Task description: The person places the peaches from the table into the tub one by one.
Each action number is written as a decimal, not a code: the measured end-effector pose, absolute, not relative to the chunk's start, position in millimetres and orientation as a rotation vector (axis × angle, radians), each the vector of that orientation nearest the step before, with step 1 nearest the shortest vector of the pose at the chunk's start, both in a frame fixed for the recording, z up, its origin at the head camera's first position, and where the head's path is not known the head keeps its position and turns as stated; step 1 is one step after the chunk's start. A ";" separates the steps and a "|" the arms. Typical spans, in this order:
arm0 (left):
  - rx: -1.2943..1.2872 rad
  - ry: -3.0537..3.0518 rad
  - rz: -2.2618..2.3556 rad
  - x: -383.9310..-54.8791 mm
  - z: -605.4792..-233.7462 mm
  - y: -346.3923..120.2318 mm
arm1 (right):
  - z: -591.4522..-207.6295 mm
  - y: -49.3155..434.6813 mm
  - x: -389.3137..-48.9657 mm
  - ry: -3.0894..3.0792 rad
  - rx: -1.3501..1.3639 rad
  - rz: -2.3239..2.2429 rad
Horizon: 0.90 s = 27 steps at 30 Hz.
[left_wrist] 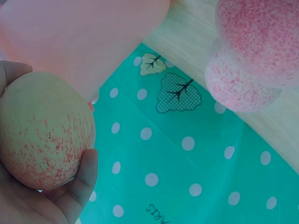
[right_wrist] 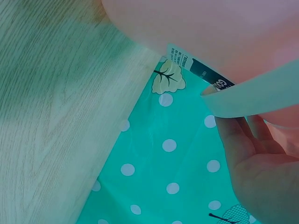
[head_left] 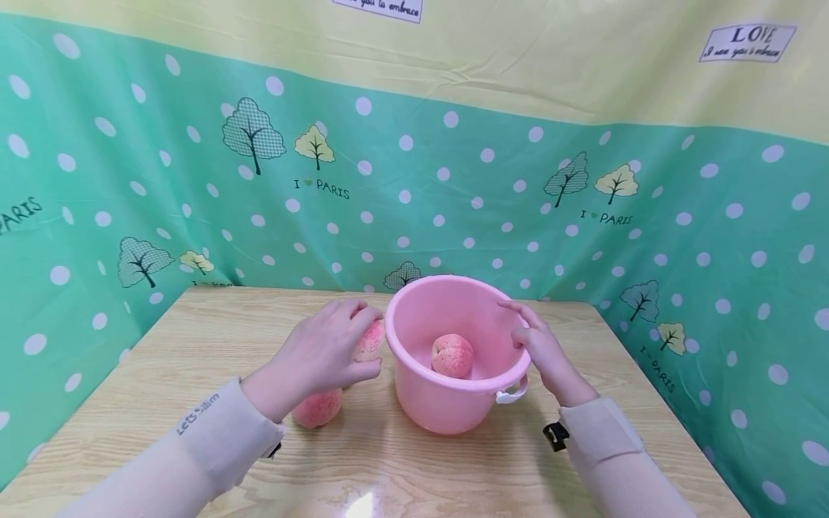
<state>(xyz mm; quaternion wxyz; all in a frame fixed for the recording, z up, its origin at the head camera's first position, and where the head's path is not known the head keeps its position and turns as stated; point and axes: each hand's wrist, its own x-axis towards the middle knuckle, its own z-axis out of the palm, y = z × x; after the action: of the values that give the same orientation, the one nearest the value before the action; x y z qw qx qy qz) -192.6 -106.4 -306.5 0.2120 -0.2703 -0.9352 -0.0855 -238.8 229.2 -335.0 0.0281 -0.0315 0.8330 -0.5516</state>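
A pink bucket [head_left: 427, 403] stands upright on the table, with one peach [head_left: 452, 356] lying inside on its bottom. My left hand [head_left: 327, 349] grips a second peach [left_wrist: 46, 130], pale with red flecks, just outside the bucket's left rim. Below the left wrist another peach [head_left: 317, 409] rests on the tabletop, partly covered by the arm; the left wrist view shows a lighter peach [left_wrist: 238, 84] beside it. At the bucket's right side my right hand [head_left: 547, 352] holds the rim, next to the white bucket handle [right_wrist: 252, 93].
The wood-grain table [head_left: 214, 331] is backed by a green and yellow curtain [head_left: 414, 180] with dots and trees. On the bucket's outer side is a label [right_wrist: 201, 70]. The white handle grip [head_left: 512, 392] hangs at the front right.
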 end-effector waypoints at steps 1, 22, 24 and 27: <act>-0.754 -2.596 -0.236 -192.8 -305.5 -106.2 | -335.0 229.2 -238.9 2.572 -0.097 -1.700; -0.806 -2.544 -0.205 -194.8 -288.5 -102.0 | -333.5 229.7 -238.3 2.562 -0.091 -1.690; -0.809 -2.541 -0.209 -194.8 -287.4 -101.0 | -333.3 229.5 -238.3 2.561 -0.095 -1.693; -0.817 -2.526 -0.218 -195.2 -285.8 -99.2 | -333.5 229.2 -238.3 2.560 -0.096 -1.693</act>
<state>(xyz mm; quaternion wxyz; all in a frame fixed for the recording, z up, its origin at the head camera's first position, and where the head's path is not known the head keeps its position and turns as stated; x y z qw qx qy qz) -195.2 -99.2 -285.8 0.2365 -0.2981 -0.9213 -0.0796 -238.3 229.2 -333.5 0.0355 -0.0312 0.8332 -0.5510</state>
